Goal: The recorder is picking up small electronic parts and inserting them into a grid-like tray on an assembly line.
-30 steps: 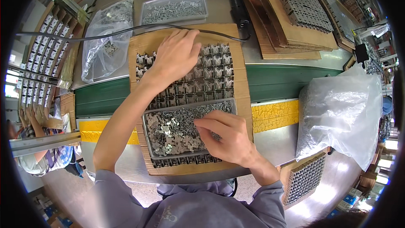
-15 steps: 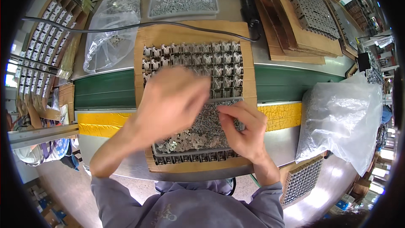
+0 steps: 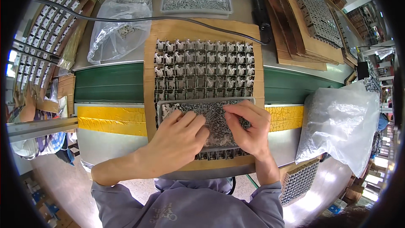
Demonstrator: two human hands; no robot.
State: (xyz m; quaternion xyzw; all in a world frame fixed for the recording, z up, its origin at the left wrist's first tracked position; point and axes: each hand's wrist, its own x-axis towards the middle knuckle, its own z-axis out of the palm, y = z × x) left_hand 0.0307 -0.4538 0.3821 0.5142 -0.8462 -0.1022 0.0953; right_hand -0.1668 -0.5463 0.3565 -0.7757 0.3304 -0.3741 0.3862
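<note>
My left hand (image 3: 179, 137) is over the left part of a shallow grey tray (image 3: 206, 100), its fingers curled down among small flat silvery metal pieces (image 3: 168, 108). Whatever those fingertips grip is hidden. On the tray's right side, my right hand (image 3: 252, 128) pinches thumb and forefinger over a heap of small dark screws (image 3: 217, 120); anything between the tips is too small to make out. The tray rests on top of rows of small metal brackets (image 3: 204, 69), lined up on a sheet of cardboard (image 3: 149, 50). Pale metal pieces show inside many brackets.
A clear tray of silvery screws (image 3: 196, 3) and a plastic bag (image 3: 120, 21) lie at the back. A black cable (image 3: 168, 18) crosses to a dark handheld tool (image 3: 260, 10). Stacked cardboard with brackets (image 3: 312, 21) is far right; a big plastic bag (image 3: 341, 122) stands nearer.
My left hand has come down from above the brackets, toward me, into the tray's left side. My right hand stays pinched over the tray. The whole view has shifted slightly.
</note>
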